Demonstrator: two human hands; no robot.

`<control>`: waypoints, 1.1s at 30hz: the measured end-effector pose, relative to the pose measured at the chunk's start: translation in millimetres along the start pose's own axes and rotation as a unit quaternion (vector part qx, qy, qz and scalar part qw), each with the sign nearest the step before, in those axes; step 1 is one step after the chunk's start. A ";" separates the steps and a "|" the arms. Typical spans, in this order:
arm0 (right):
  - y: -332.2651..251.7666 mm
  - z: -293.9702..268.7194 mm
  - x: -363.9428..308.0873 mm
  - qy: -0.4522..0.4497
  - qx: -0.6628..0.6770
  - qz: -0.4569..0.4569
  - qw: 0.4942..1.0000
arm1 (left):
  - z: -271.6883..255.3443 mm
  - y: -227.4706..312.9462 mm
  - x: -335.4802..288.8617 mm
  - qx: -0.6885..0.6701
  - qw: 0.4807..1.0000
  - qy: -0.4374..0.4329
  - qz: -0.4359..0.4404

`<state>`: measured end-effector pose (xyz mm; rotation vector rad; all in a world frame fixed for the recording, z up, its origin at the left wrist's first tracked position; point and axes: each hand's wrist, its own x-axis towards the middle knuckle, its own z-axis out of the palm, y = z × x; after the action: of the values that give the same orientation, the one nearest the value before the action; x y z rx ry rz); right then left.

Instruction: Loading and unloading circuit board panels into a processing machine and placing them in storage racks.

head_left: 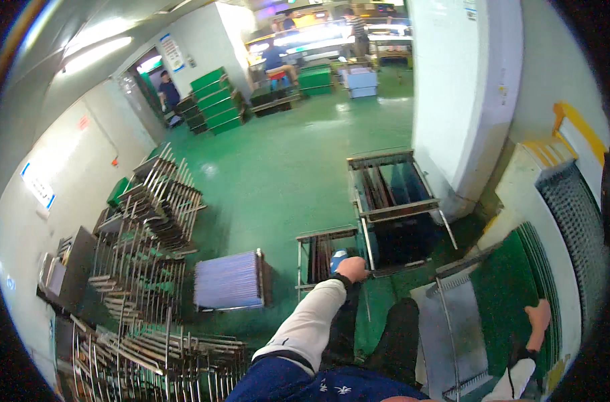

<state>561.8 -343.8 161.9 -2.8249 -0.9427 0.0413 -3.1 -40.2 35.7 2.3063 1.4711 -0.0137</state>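
Observation:
My left hand [352, 269] reaches forward, its fingers curled closed beside a small blue and white item [338, 259], perhaps a shoe tip. Whatever the fingers hold, if anything, is hidden. It is just in front of a low metal rack [308, 258] with dark upright panels. At lower right, my right hand [538, 318] is at the side edge of large thin green panels [509, 278], thumb toward their face and fingers seemingly closed round the edge. The panels lean in a row. Left of them is a metal frame with a pale grey sheet [462, 320].
A taller metal rack [392, 213] of dark panels stands ahead by a white pillar [456, 87]. Stacked empty metal racks [141, 248] and a block of lilac panels [228, 281] are left. Green crates [218, 104] and people [167, 90] are farther back. A grey textured sheet [570, 214] is right.

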 end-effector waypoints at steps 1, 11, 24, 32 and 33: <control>7.9 1.3 3.3 -0.007 0.009 -0.009 1.000 | 4.6 -4.5 4.9 0.005 1.000 -0.007 -0.003; 33.9 24.5 18.7 -0.004 0.017 0.006 1.000 | 7.7 -5.5 6.6 0.009 0.999 0.001 -0.037; 7.6 -85.1 26.7 -0.005 0.093 -0.146 0.985 | 13.5 -4.5 7.6 -0.008 0.998 0.046 -0.033; 34.2 -261.3 -14.1 0.018 0.241 -0.088 0.966 | -6.3 7.4 2.7 -0.027 0.999 0.036 -0.013; 42.9 -272.7 -21.9 0.057 0.278 -0.022 0.959 | -5.1 5.9 4.7 -0.028 0.999 0.036 -0.008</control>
<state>590.9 -430.3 423.3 -2.2635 -0.8122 0.1174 3.0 -36.5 41.3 2.2713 1.5052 0.1055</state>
